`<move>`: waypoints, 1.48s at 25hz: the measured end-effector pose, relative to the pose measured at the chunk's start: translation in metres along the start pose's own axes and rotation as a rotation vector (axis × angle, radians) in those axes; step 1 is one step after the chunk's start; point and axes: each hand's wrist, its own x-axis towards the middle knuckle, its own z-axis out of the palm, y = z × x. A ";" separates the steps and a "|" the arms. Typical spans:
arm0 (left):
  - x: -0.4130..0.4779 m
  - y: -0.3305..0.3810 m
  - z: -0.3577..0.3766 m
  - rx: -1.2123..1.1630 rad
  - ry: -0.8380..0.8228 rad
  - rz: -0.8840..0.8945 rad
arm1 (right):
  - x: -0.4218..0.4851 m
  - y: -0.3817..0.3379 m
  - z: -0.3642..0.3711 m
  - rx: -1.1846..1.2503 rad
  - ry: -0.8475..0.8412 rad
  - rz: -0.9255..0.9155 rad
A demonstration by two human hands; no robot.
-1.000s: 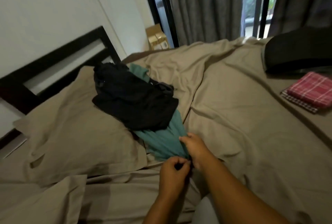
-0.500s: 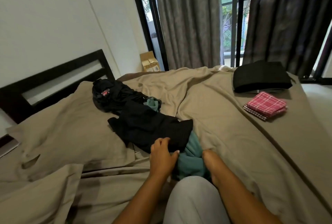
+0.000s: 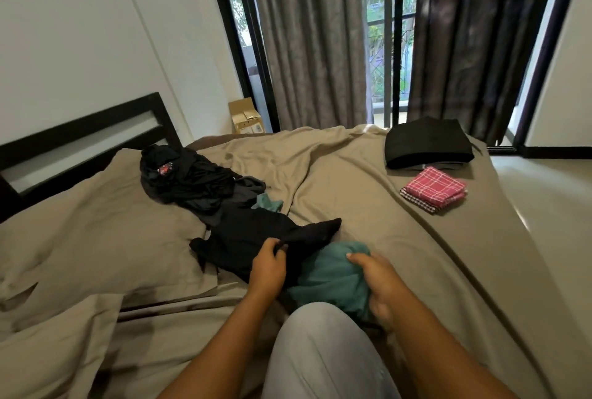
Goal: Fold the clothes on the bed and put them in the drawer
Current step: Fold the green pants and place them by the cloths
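I saw the left hand [image 3: 267, 267] curled over an edge of a black garment [image 3: 243, 238], pinching the cloth. Just beside it the right hand [image 3: 379, 283], blurred, gripped a bunched teal garment [image 3: 330, 273]. Both garments lay on the bed [image 3: 352, 180] in front of a grey-clad knee [image 3: 320, 350], the black one partly over a pillow [image 3: 96, 222]. More dark clothes [image 3: 189, 174] were heaped near the headboard [image 3: 80, 129]. Well apart, at the far right, sat a folded black stack [image 3: 427, 142] with a red checked cloth [image 3: 434, 190] just beside it.
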 end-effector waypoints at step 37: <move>-0.023 0.154 0.117 -0.816 -0.221 -0.317 | -0.039 -0.209 -0.057 -0.572 0.422 -0.555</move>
